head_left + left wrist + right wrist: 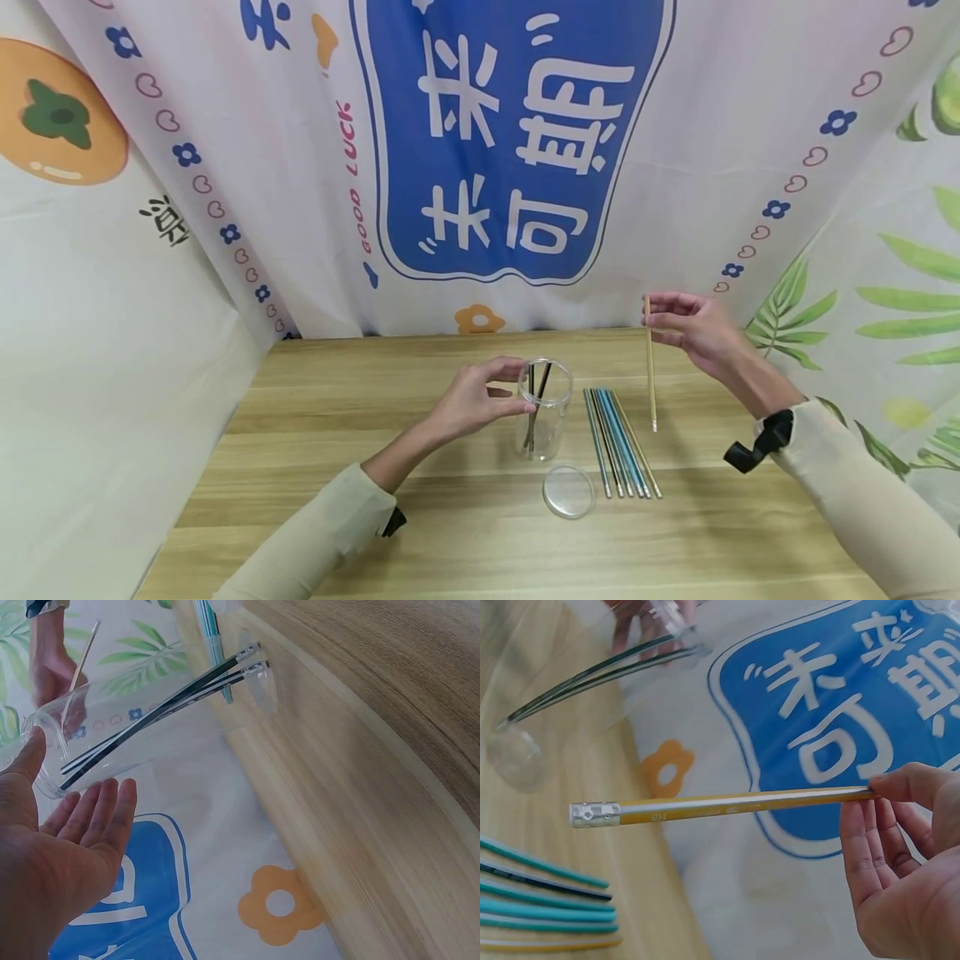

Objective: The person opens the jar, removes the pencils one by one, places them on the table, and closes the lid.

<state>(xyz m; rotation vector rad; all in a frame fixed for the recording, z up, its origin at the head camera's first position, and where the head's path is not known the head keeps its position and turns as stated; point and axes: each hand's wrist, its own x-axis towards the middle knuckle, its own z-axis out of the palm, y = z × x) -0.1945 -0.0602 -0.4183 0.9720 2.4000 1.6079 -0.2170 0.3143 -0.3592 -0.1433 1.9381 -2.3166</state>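
A clear cylindrical jar (552, 435) stands upright on the table, and inside it lean two dark pencils (161, 709), eraser ends down. My left hand (480, 393) holds the jar near its rim, thumb on one side and fingers on the other. To the right, above the tabletop, my right hand (696, 327) pinches a yellow pencil (727, 804) by its tip end between thumb and fingers. That pencil hangs almost vertical, its metal-capped eraser end pointing down. Between jar and right hand lies a row of several blue, black and yellow pencils (617, 443).
A round clear lid (568, 492) lies flat in front of the jar. The wooden table (300, 467) meets a printed cloth backdrop (697, 167) at its far edge. Patterned cloth also hangs at both sides.
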